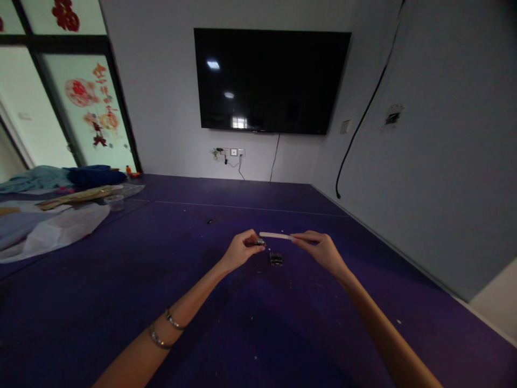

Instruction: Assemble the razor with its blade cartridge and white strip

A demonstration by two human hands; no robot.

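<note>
My left hand (240, 249) is closed, its thumb and fingers pinching a small grey metallic-looking piece (260, 242) whose kind is too small to make out. My right hand (317, 246) pinches one end of a slim, pale stick (277, 235), held nearly level. The stick's free end points left and reaches close to the small piece; I cannot tell whether they touch. Just below the stick, on the purple surface (258, 312), lies a small dark rectangular item (276, 258) with lighter markings.
White plastic sheeting (72, 229), a clear cup (115, 202) and folded blue cloth (95, 175) lie at the left. A tiny black piece (209, 221) rests farther back. A television (274, 81) hangs on the wall; a black cable (365, 110) dangles at the right.
</note>
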